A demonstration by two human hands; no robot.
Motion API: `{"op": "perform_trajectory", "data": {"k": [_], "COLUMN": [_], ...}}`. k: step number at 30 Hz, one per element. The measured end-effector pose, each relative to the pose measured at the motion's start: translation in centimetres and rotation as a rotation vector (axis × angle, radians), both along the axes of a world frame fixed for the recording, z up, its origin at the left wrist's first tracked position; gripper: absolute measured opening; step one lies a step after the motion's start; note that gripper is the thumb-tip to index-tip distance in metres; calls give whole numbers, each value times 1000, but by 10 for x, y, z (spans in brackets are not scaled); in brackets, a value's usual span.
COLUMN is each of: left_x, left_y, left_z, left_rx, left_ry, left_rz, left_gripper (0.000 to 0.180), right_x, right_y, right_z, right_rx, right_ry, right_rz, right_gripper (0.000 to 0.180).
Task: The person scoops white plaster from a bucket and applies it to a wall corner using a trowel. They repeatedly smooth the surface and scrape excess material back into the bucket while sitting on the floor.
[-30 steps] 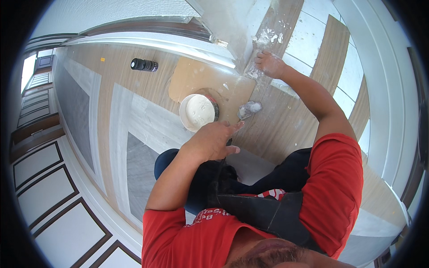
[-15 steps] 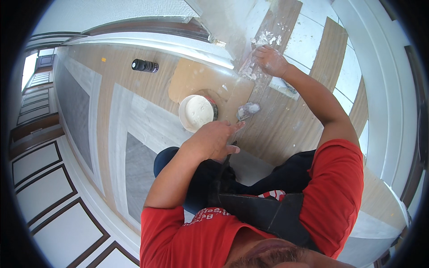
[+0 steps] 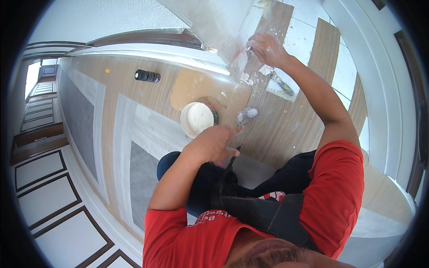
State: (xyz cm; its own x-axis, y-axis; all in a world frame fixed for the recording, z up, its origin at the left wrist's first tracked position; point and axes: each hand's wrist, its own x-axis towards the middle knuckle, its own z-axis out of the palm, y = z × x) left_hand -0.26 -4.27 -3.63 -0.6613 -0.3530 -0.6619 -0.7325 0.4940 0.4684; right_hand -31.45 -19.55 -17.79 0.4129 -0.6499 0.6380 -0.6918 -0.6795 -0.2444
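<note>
Right hand (image 3: 268, 49) curled by wall corner (image 3: 233, 43), hold can't be told; left hand (image 3: 213, 144) open, empty. Corner probably being worked, steadiness needed.

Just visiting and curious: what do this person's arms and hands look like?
The sleeves are short and red, leaving both forearms bare. The left hand and right hand wear no gloves; the right one looks dusted with white.

Near the frame's centre, white paste (image 3: 200, 120) looked matt and creamy in a smooth-rimmed tub (image 3: 184, 118). Above it, the tan board (image 3: 210, 86) was flat and matt. The black bottle (image 3: 146, 76), upper left, seemed glossy plastic; the wall (image 3: 129, 18) above was rough, the red shirt (image 3: 335, 185) cloth.
</note>
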Motion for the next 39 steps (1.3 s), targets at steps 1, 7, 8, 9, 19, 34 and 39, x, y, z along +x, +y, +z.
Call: {"op": "perform_trajectory", "data": {"k": [1, 7, 8, 9, 19, 34, 39], "left_x": [-2, 2, 1, 3, 14, -12, -4], "left_y": [0, 3, 5, 6, 10, 6, 16], "left_z": [2, 13, 16, 16, 9, 54, 67], "left_rx": [-3, 4, 10, 2, -34, -46, -22], "left_ry": [-8, -8, -16, -3, 59, 132, 336], "left_rz": [-7, 38, 55, 51, 48, -12, -36], "left_gripper": [77, 77, 77, 77, 77, 76, 75], "right_x": [-3, -33, -35, -36, -4, -58, -30], "right_y": [-2, 1, 1, 0, -31, -30, 21], "right_z": [4, 45, 45, 46, -27, 8, -10], "right_rx": [-13, 456, 622, 787, 982, 1014, 322], "right_ry": [-16, -127, -137, -147, -108, -264, 250], "right_rz": [1, -127, -132, -133, 13, -325, -134], "right_gripper": [19, 23, 26, 29, 37, 41, 15]}}
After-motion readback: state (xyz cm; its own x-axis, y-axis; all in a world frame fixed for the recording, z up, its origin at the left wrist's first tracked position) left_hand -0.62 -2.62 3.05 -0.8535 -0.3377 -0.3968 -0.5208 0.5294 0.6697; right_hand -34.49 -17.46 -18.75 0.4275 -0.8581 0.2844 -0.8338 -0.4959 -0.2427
